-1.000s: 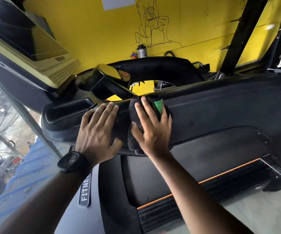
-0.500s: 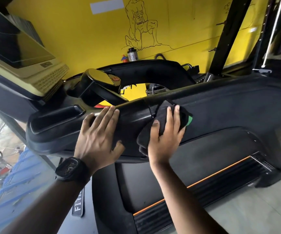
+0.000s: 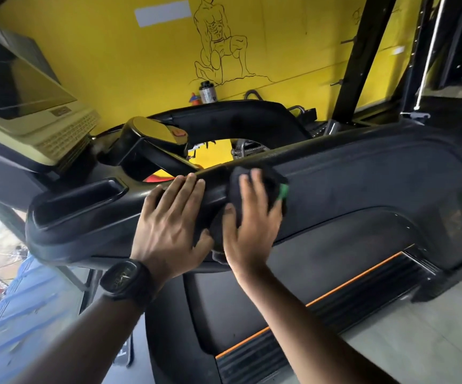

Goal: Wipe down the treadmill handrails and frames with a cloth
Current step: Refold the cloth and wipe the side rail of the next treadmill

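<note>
The cloth (image 3: 272, 177), dark with a green tag (image 3: 283, 191) at its right edge, lies on the near face of the treadmill's right rail (image 3: 362, 173), close to the rail's top edge and towards its console end. The right hand (image 3: 252, 223) lies flat on it with fingers straight and spread. That looks meant to press a wide patch of fabric onto the curved plastic so a stroke covers more. The left hand (image 3: 174, 225) holds nothing. It is also flat, fingers straight and together, resting on the rail just left of the cloth with its thumb at the cloth's edge. I judge it a brace that steadies the person leaning over the deck (image 3: 279, 273). A black watch (image 3: 125, 281) sits on the left wrist. A tray (image 3: 80, 195) is moulded into the rail's left end, below the console (image 3: 30, 106). As for writing, nothing can be read. The small plate (image 3: 62, 111) under the screen is blurred, the watch face is too small, and the yellow wall (image 3: 113, 65) carries only a line drawing of a figure (image 3: 221, 51) and a blank pale patch (image 3: 163, 13).
</note>
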A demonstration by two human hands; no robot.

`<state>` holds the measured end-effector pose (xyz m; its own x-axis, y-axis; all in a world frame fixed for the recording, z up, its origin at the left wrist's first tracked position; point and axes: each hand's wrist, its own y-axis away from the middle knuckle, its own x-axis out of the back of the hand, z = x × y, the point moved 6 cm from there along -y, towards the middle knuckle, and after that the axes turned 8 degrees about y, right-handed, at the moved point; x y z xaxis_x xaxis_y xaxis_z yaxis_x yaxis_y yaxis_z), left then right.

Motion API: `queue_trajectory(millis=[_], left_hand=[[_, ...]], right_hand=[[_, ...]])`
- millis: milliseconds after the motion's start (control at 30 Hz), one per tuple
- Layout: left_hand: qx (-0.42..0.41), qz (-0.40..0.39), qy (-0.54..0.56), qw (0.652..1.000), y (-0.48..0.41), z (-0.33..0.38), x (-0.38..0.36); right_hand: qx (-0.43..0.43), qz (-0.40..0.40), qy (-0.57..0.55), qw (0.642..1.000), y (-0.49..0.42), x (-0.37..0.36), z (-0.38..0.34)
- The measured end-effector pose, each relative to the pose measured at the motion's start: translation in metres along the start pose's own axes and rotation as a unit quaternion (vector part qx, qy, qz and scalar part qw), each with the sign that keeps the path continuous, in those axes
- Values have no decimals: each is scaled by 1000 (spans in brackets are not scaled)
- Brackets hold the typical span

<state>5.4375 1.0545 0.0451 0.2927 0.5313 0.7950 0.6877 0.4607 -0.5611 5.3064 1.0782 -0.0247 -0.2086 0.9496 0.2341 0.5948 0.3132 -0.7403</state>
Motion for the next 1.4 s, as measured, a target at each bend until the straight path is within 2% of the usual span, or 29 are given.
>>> queue_trajectory(millis=[67,100,133,167,233,300,367,433,500,567,600,700,733,767,800,867,900,933,967,1033,1067,1100,1200,1233,1267,1300,1333,1400], left_hand=[[-22,7,8,1000,-8,10,0],[-29,7,10,1000,-11,14,0],[-32,5,12,999,-13,16,-1],[-31,4,13,999,-14,16,-2],[-29,3,8,1000,-14,14,-4],[-31,4,4,1000,-15,14,-6],[-32,15,8,999,-16,16,-5],[-34,20,12,999,-17,17,-4],[-46,12,10,999,-16,16,-4],[-50,2,10,999,-15,14,-5],[-47,2,12,999,-16,14,-4],[-37,6,24,999,-20,18,-3],[-39,6,27,999,-22,20,-4],[-42,6,28,999,-23,22,-5],[-42,6,30,999,-25,24,-6],[-38,6,34,999,-27,26,-8],[-40,1,29,999,-28,26,-9],[-43,-6,22,999,-28,26,-10],[-46,-13,14,999,-28,26,-10],[-45,-23,0,999,-29,27,-11],[-43,-29,-7,999,-30,27,-12],[-41,-34,-12,998,-30,28,-12],[-33,-47,-29,998,-33,30,-15],[-31,-51,-36,998,-33,30,-15],[-31,-54,-41,997,-34,31,-16],[-31,-57,-44,997,-34,31,-17],[-30,-59,-44,997,-34,31,-17],[-28,-62,-42,997,-34,31,-18]], right_hand=[[129,8,49,990,-11,-2,-2],[130,22,71,989,-15,-1,7],[75,30,86,993,-16,1,23],[-20,32,84,996,-13,3,40],[-186,22,31,982,8,3,55],[-232,3,-12,973,23,-6,39],[-182,-12,-10,983,26,-12,14],[-74,-5,19,997,22,-11,-1],[21,25,45,998,7,-7,4],[56,51,52,996,-12,-2,22],[31,60,37,997,-19,0,33],[-157,47,-51,985,-9,-1,46],[-173,29,-62,983,-2,-4,39],[-135,13,-48,990,3,-6,28],[-54,2,-21,998,4,-6,18],[105,4,32,994,-7,-6,14],[138,13,45,989,-16,-4,20],[125,25,43,991,-21,-3,31],[65,33,26,997,-22,-2,44],[-132,47,-43,989,-6,-1,61],[-187,43,-66,979,3,-3,60],[-183,28,-68,980,8,-4,54],[50,2,8,999,-11,-3,38],[96,12,33,995,-22,-1,41],[96,31,41,994,-30,2,49],[47,51,26,997,-34,4,61],[-43,70,-10,997,-32,7,74],[-222,89,-85,967,-13,4,85]])
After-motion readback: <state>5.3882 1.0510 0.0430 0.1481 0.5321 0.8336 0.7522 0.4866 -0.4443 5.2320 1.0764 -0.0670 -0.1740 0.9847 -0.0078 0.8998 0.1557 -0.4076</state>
